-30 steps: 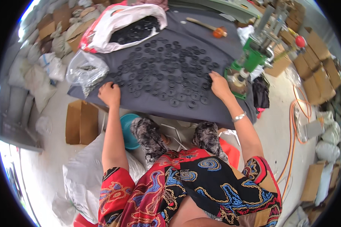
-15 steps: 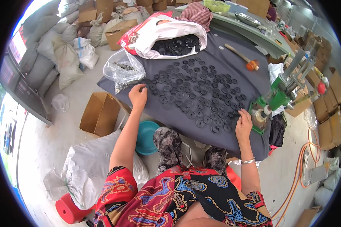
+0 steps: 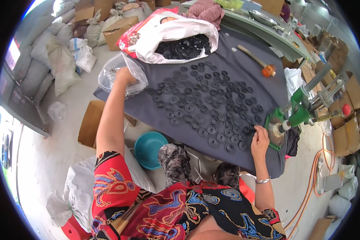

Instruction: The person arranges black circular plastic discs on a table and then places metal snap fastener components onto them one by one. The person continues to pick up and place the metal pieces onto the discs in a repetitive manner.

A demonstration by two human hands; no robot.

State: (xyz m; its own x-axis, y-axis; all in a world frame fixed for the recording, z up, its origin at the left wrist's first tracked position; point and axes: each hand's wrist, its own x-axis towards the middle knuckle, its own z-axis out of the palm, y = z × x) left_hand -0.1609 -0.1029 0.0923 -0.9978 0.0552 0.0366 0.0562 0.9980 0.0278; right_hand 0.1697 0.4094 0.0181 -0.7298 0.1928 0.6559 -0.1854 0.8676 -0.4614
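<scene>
- Left hand (image 3: 125, 75): inserted in the clear plastic bag (image 3: 137, 86); fingers hidden, grip cannot be determined.
- Right hand (image 3: 260, 138): fingers loosely bent, near the green metal lever press (image 3: 299, 116); any held item cannot be determined.
- Black round rimmed discs (image 3: 209, 99): spread left of the right hand, some overlapping.
- Dark grey cloth-covered table (image 3: 148, 110): bare along near edge and around the wooden-handled orange-headed mallet (image 3: 257, 59).
</scene>
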